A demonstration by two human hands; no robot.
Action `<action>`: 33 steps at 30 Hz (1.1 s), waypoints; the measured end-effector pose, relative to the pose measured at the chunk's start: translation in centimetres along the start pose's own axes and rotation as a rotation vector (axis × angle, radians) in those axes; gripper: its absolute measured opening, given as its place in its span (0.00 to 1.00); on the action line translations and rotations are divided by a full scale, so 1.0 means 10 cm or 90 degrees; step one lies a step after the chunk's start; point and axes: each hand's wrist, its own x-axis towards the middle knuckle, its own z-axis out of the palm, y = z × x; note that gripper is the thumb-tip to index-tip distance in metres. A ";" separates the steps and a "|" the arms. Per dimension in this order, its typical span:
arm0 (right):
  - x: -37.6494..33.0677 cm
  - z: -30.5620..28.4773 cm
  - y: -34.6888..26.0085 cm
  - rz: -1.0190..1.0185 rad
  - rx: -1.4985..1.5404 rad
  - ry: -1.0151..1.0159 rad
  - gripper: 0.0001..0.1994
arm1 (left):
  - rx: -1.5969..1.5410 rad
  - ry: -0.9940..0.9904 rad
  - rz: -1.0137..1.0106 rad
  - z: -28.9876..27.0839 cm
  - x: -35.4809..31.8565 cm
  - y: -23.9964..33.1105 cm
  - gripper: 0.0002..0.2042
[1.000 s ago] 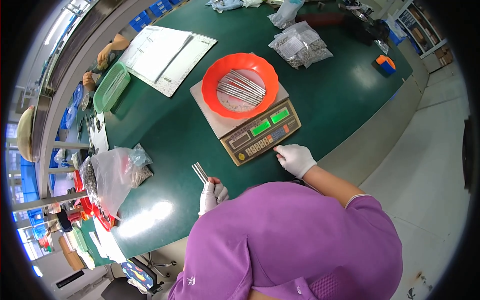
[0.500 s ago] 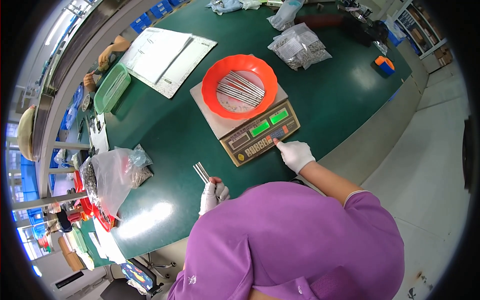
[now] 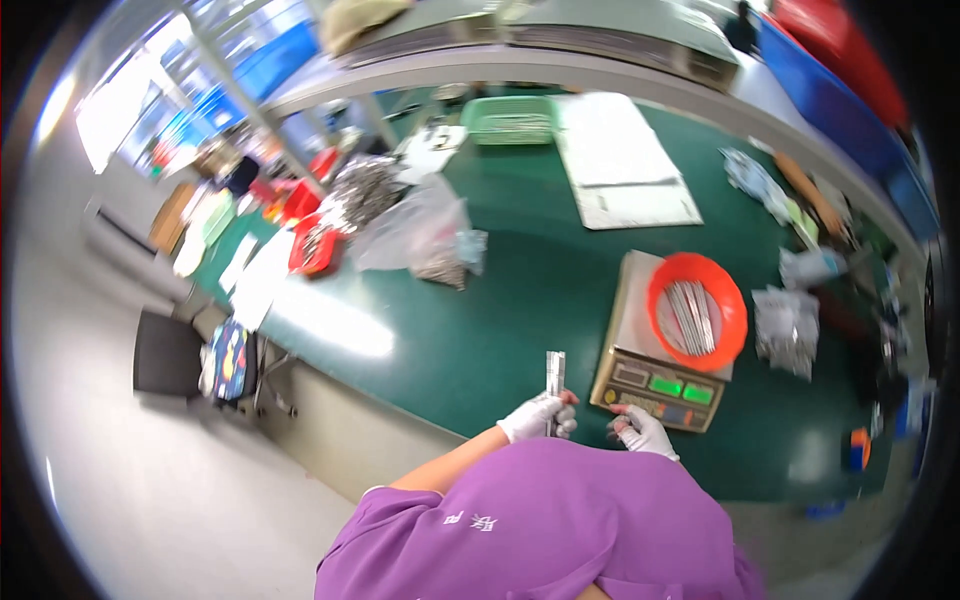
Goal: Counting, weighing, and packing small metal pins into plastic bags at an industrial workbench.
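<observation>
My gloved left hand is closed around a small bundle of thin metal rods, which stand up out of the fist. My gloved right hand is beside the front edge of the digital scale, holding nothing that I can see. Its bare fingertips point left and look slightly apart, though blurred. On the scale's pan sits an orange-red scalloped bowl. Several more metal rods lie side by side in that bowl. Two green displays glow on the scale's front panel.
Right of the scale lies a clear bag of small parts. Papers on a board and a green basket lie at the back. Plastic bags and a red tray are on the left. A shelf spans the far side; another person's arm shows at right.
My view has swung left. My right hand has left the scale's keys and come back beside its front edge, closer to my left hand. The left still grips the rods.
</observation>
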 end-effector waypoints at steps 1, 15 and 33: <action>0.08 0.03 -0.02 -0.081 0.115 -0.038 0.20 | 0.016 -0.015 -0.002 0.05 -0.02 -0.03 0.09; 0.69 0.80 -0.55 0.180 0.333 -0.359 0.18 | -0.109 0.022 0.032 0.13 -0.43 -0.51 0.08; 1.30 3.68 -0.79 0.166 0.256 -0.457 0.09 | -0.373 0.379 0.577 -2.03 -3.81 -0.09 0.11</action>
